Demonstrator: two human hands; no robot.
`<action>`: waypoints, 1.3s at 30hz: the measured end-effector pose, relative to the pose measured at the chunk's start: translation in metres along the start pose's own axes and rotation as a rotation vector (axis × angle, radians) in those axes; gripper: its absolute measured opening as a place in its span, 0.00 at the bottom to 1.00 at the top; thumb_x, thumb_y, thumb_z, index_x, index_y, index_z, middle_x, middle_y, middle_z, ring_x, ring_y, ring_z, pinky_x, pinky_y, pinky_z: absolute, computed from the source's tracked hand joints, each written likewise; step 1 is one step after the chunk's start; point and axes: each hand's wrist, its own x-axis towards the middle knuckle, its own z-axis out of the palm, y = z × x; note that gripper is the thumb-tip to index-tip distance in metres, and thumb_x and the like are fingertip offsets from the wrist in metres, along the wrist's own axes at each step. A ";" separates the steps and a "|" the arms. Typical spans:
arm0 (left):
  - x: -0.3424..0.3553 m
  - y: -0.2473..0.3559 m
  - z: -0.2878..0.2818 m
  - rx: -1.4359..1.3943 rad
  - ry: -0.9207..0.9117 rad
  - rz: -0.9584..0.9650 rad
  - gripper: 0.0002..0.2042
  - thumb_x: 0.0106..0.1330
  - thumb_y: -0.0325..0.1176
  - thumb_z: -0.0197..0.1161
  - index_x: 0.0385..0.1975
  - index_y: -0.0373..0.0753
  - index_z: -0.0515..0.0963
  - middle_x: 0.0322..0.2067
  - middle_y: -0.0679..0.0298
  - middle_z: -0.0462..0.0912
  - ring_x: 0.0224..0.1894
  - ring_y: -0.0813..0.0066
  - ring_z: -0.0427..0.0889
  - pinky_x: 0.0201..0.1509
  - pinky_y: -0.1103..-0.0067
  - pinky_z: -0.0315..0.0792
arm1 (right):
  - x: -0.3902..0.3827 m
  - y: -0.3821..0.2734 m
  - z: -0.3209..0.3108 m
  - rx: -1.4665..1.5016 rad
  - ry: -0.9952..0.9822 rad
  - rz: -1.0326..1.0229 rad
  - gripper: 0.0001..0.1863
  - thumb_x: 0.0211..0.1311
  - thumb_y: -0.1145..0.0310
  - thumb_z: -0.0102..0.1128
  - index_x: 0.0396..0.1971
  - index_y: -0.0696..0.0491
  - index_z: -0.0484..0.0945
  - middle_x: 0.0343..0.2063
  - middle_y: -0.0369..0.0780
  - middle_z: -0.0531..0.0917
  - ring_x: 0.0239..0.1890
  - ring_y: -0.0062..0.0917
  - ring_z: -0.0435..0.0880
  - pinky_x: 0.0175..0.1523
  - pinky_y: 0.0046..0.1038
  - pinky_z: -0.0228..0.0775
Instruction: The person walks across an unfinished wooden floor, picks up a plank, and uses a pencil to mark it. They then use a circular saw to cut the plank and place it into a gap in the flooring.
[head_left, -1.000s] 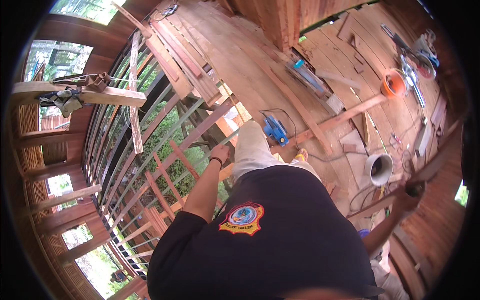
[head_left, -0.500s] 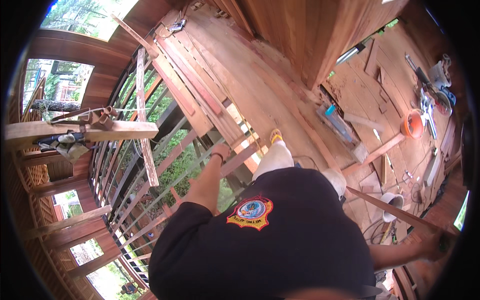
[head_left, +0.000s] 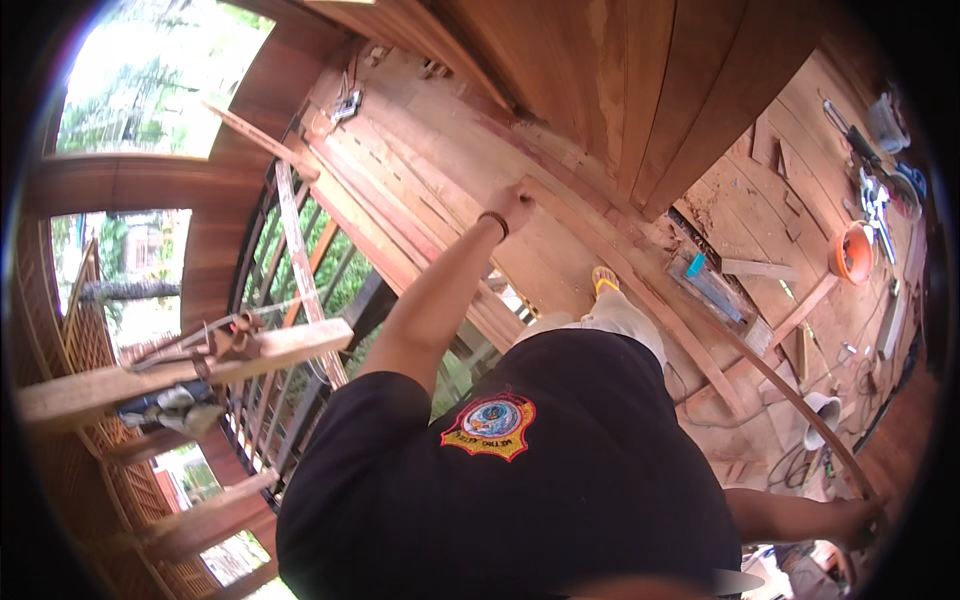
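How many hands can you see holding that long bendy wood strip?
2. The left hand grips the upper end of the long wood strip near the wall boards; the right hand holds its lower end at the picture's lower right. No other hands show.

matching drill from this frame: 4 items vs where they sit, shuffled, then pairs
Items:
1. left hand
2. right hand
3. orange bucket
4. white bucket

Places:
A. upper right, on the wooden floor near the tools
B. raised, at the upper end of the long curved strip
C. lower right, at the lower end of the curved strip
D. on the floor close by the strip's lower half

Pairs: 1-B, 2-C, 3-A, 4-D
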 end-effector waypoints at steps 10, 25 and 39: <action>0.094 -0.081 -0.037 0.031 -0.513 0.001 0.07 0.65 0.34 0.62 0.33 0.38 0.80 0.26 0.63 0.85 0.26 0.76 0.82 0.31 0.77 0.77 | -0.181 -0.030 -0.050 0.324 -0.084 0.440 0.19 0.62 0.57 0.64 0.48 0.53 0.82 0.36 0.36 0.82 0.34 0.21 0.79 0.33 0.23 0.69; 0.291 -0.113 0.059 0.641 -0.643 0.483 0.09 0.63 0.37 0.61 0.33 0.38 0.81 0.29 0.55 0.86 0.35 0.62 0.86 0.41 0.71 0.78 | -0.583 -0.045 -0.012 0.344 -0.073 1.038 0.24 0.55 0.65 0.73 0.48 0.59 0.73 0.39 0.34 0.77 0.38 0.18 0.74 0.45 0.22 0.69; 0.310 -0.212 0.503 0.868 -0.758 1.121 0.38 0.50 0.46 0.76 0.59 0.36 0.68 0.55 0.53 0.72 0.59 0.52 0.70 0.62 0.64 0.67 | -0.935 0.117 0.110 0.200 -0.258 1.315 0.23 0.54 0.59 0.73 0.41 0.61 0.75 0.32 0.37 0.81 0.34 0.20 0.79 0.40 0.26 0.73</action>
